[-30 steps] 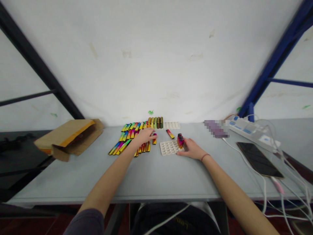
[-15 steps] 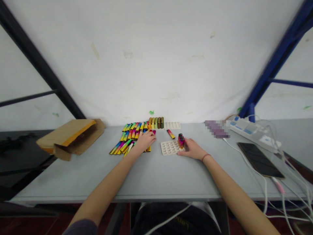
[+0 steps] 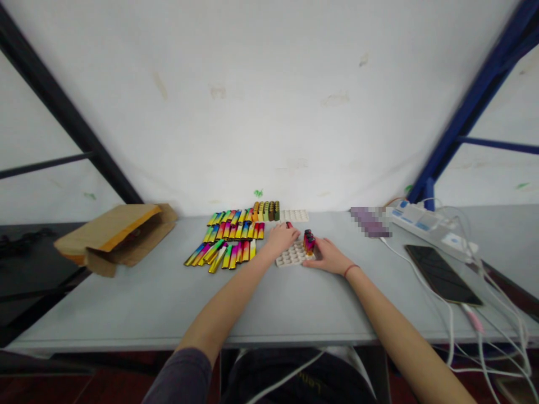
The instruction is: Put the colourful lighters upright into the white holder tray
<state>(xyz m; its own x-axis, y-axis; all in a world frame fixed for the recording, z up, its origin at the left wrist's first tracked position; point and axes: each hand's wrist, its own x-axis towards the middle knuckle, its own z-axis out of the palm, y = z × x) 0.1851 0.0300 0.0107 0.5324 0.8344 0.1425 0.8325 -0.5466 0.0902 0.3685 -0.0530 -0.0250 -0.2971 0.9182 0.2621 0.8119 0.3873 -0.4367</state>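
Observation:
A white tray [image 3: 288,259] with rows of round hollows lies in front of me. A few shiny pink-and-gold lighters [image 3: 309,242] stand upright at its right end. My right hand [image 3: 330,257] is curled round that end, thumb at the tray's front corner and fingers beside the standing lighters. At the tray's back left, my left hand [image 3: 283,238] has its fingers closed over a loose lighter [image 3: 289,225]; only the red end shows above them. Several rainbow-coloured lighters [image 3: 227,231] lie in rows left of my left hand.
Behind, several lighters stand upright in a block [image 3: 266,211], beside a second white tray [image 3: 296,215]. An open cardboard box [image 3: 113,233] lies at the left. On the right are a black phone [image 3: 442,275], a blurred purple item [image 3: 370,221], a power strip [image 3: 433,230] and white cables.
My left hand has moved right, from the rows of lighters to the loose lighter behind the tray. My right hand has stayed at the tray's right end. The view has shifted slightly.

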